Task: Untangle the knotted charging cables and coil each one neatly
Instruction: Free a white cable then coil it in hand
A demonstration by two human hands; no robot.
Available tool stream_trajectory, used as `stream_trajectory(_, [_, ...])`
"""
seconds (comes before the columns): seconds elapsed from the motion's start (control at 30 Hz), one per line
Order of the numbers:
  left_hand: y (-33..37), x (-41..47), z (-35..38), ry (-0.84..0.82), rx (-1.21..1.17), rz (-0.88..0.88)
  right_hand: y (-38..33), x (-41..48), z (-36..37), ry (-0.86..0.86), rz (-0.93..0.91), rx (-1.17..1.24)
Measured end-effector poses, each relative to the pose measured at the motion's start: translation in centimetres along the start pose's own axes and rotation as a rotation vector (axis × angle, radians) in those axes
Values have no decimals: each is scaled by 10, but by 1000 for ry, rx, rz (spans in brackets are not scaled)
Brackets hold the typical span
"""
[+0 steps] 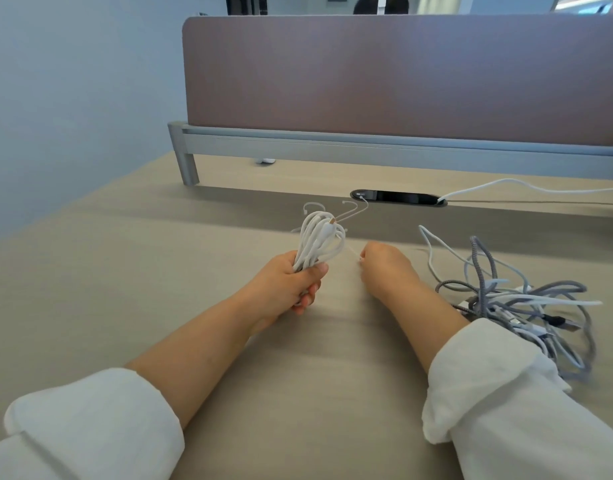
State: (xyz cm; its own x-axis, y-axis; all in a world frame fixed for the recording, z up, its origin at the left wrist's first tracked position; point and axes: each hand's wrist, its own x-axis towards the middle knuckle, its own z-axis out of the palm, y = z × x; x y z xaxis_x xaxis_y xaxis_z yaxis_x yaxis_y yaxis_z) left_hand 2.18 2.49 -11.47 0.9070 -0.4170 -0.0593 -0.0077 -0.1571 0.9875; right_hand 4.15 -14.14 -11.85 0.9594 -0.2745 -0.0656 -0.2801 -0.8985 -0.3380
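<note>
My left hand grips a bundle of white cable loops that stands upright above the fist, with a gold-tipped plug showing near the top. A thin white strand runs from the bundle to my right hand, which pinches its end just to the right of the loops. A tangled heap of grey braided and white cables lies on the desk to the right of my right forearm, partly hidden by the sleeve.
The beige desk ends at a pink divider panel on a grey rail. A black cable slot lies behind the hands, with a white cord running out to the right. A small white object sits under the rail.
</note>
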Motion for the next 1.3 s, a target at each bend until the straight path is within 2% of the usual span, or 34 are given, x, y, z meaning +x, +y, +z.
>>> stream_trajectory(0.13, [1,-7,-2,-22,-38,-1,-7,-6,-4,99,-61,136])
stream_trajectory(0.2, [3,-11,-4,-61,-83,20,-14,-13,-3,148,-212,210])
stream_trajectory(0.3, [6,-18,-6,-128,-113,73,-23,-23,2,115,-423,335])
stream_trajectory(0.47, [1,-22,-8,-137,-67,86,-24,-26,3,24,-424,647])
stream_trajectory(0.7, [-3,-14,-9,-61,-113,44,-26,-24,8,-88,-409,877])
stream_trajectory(0.87, [-7,-7,-14,39,-94,-5,-24,-22,11,-137,-428,839])
stream_trajectory(1.1, [-15,1,-22,204,3,58,-26,-22,13,-90,-442,797])
stream_trajectory(1.23, [-22,7,-26,366,316,129,-28,-24,11,-51,-435,734])
stream_trajectory(1.3, [-23,8,-28,396,449,169,-30,-28,10,-94,-479,766])
